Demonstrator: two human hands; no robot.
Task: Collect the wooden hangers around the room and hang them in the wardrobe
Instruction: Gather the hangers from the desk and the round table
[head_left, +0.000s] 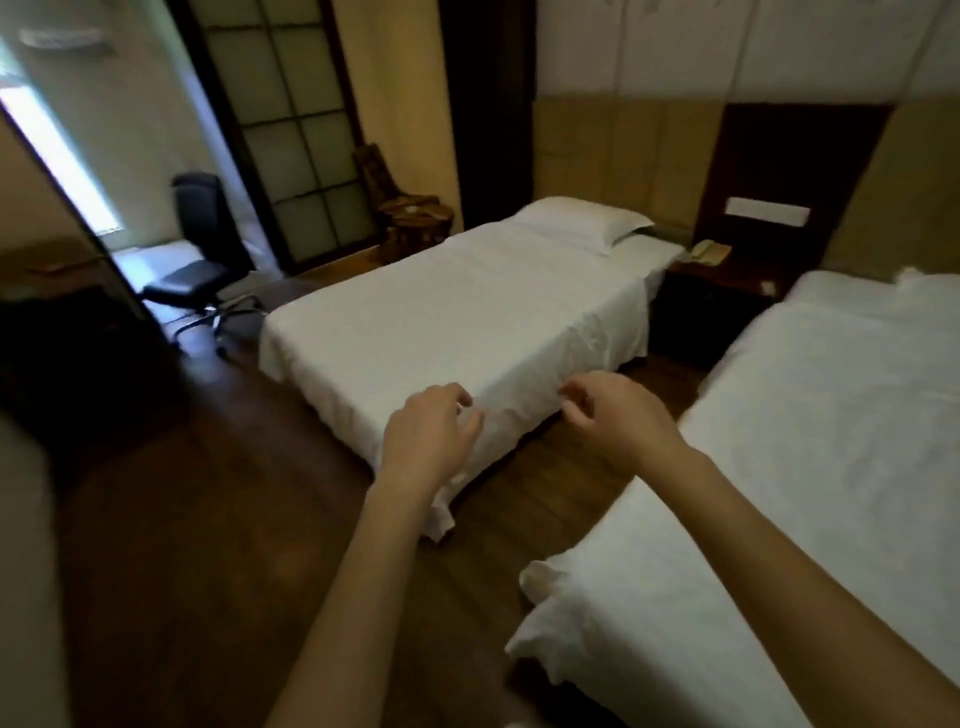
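Both our hands are empty: left hand (428, 428) loosely spread, right hand (610, 415) with fingers half curled, both raised in front of the near corner of the far bed (457, 312). No wooden hangers visible anywhere, and no wardrobe we can identify; their location can't be told from this view. Risk: we may miss hangers in the dark area left of the far bed, by the office chair (202, 260), or behind the near bed (805, 467) to its right. No containers seen; the nightstand (727, 291) beside the far bed's head carries a phone (709, 253).
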